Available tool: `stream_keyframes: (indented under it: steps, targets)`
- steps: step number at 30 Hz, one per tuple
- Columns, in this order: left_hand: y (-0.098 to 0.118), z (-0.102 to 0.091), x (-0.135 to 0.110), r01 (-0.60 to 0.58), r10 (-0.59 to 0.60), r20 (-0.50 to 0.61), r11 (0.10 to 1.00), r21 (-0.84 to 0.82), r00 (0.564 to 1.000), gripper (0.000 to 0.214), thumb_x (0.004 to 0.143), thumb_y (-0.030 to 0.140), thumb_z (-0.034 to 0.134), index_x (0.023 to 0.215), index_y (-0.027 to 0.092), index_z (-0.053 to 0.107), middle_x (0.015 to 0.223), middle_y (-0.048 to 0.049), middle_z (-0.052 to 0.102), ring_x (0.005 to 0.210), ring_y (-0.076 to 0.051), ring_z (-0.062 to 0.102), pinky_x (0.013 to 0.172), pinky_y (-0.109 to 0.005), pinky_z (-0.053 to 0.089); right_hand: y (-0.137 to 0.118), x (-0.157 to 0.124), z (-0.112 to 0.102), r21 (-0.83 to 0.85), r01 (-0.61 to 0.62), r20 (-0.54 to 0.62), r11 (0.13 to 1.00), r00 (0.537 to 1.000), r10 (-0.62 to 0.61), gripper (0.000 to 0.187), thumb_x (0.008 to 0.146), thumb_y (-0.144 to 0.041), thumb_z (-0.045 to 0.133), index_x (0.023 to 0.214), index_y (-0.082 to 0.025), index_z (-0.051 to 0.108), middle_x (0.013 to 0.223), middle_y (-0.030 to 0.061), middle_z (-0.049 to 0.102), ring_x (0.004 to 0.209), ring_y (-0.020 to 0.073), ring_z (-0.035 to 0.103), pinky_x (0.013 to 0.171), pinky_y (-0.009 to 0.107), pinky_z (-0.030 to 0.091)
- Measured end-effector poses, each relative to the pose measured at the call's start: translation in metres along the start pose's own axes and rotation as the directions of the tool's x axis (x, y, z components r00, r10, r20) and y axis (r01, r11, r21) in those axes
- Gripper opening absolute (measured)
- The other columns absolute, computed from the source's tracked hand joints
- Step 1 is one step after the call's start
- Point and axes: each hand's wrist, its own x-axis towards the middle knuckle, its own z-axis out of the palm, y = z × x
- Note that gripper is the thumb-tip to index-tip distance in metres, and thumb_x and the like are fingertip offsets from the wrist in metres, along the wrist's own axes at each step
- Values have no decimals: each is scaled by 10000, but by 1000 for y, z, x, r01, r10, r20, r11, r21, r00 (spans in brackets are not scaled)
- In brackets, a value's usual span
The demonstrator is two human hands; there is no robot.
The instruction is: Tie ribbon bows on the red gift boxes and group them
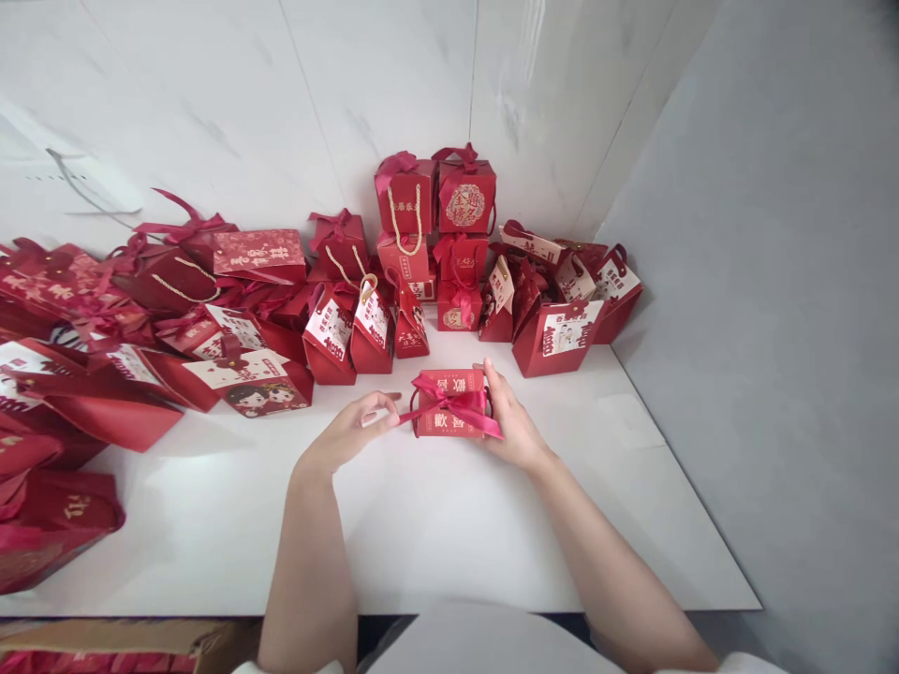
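Note:
A small red gift box (pixel 439 424) with gold-white Chinese characters rests on the white table (pixel 449 534) straight in front of me. A pink satin ribbon (pixel 460 402) is tied in a bow across its top, and dark red cord handles show at both sides. My left hand (pixel 349 431) is at the box's left, thumb and fingers closed on a ribbon tail. Against the right side lies my right hand (pixel 516 426), its fingers and thumb around that end of the box. The right fingertips are partly hidden.
Red gift boxes (pixel 467 201) stand stacked against the marbled wall (pixel 393 75). More boxes (pixel 562 342) sit at the back right, and a large heap of boxes (pixel 140 402) covers the left. A cardboard carton (pixel 119 637) is below the front edge. A grey panel (pixel 758 309) borders the right.

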Motion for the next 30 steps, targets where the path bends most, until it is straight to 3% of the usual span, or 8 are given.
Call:
stream_keyframes:
  steps: [2, 4, 7, 13, 18, 21, 25, 30]
  targets:
    - [0, 6, 4, 43, -50, -174, 998, -43, 984, 413, 849, 625, 564, 1017, 263, 672, 1234, -65, 664, 1151, -290, 601, 964, -418, 462, -2, 0, -1, -38, 52, 10, 998, 999, -51, 1136, 776, -183, 689, 1562, -336, -116, 1587, 144, 255, 1423, 353, 368, 976, 495, 529]
    - [2, 18, 10, -75, 47, -283, 993, -89, 958, 408, 873, 612, 534, 932, 225, 649, 1029, -45, 691, 1012, -236, 621, 900, -345, 465, -3, 0, -1, -68, 81, 11, 994, 997, -80, 1115, 776, -153, 665, 1563, -351, -100, 1610, 122, 216, 1441, 343, 343, 998, 490, 520]
    - [8, 39, 15, -275, 218, -310, 949, -153, 925, 347, 875, 540, 577, 814, 198, 588, 858, -14, 628, 840, -174, 599, 805, -289, 462, -5, 0, 0, -87, 88, -4, 992, 996, -89, 1100, 795, -166, 659, 1563, -349, -107, 1609, 122, 217, 1454, 338, 321, 1036, 507, 492]
    - [11, 54, 17, -402, 321, -439, 910, -103, 839, 165, 814, 368, 695, 832, 206, 668, 951, -38, 563, 934, -188, 575, 819, -295, 471, -8, 0, 1, -97, 105, -11, 990, 994, -106, 1088, 806, -158, 648, 1564, -337, -112, 1586, 137, 246, 1457, 326, 312, 1065, 505, 468]
    - [6, 49, 17, -456, 340, -443, 870, -187, 830, 227, 899, 373, 558, 872, 217, 720, 1088, -66, 579, 1096, -223, 565, 943, -340, 461, -10, 0, 2, -83, 91, 7, 992, 996, -91, 1086, 786, -146, 647, 1567, -343, -80, 1577, 132, 255, 1448, 333, 325, 1056, 507, 476]
    - [9, 53, 17, -459, 354, -408, 867, -194, 842, 192, 840, 388, 661, 899, 210, 699, 1205, -84, 568, 1193, -253, 546, 1003, -368, 459, -10, 0, 3, -66, 94, 7, 993, 996, -94, 1101, 776, -128, 644, 1564, -346, -93, 1584, 130, 242, 1455, 328, 313, 1066, 506, 467]
    - [13, 65, 19, -418, 301, -384, 868, -269, 873, 317, 760, 313, 770, 1008, 219, 594, 1256, -75, 576, 1138, -229, 595, 989, -373, 488, -10, 0, 4, -55, 94, 10, 994, 996, -94, 1109, 774, -135, 654, 1565, -340, -95, 1587, 137, 237, 1452, 331, 318, 1061, 505, 473]
    - [9, 70, 24, -433, 276, -444, 849, -303, 852, 569, 747, 310, 789, 1250, 269, 526, 1189, -60, 601, 1114, -214, 601, 980, -364, 488, -9, 0, 5, -54, 99, 20, 994, 995, -98, 1120, 768, -153, 675, 1569, -328, -88, 1585, 146, 242, 1427, 344, 356, 1026, 512, 500]
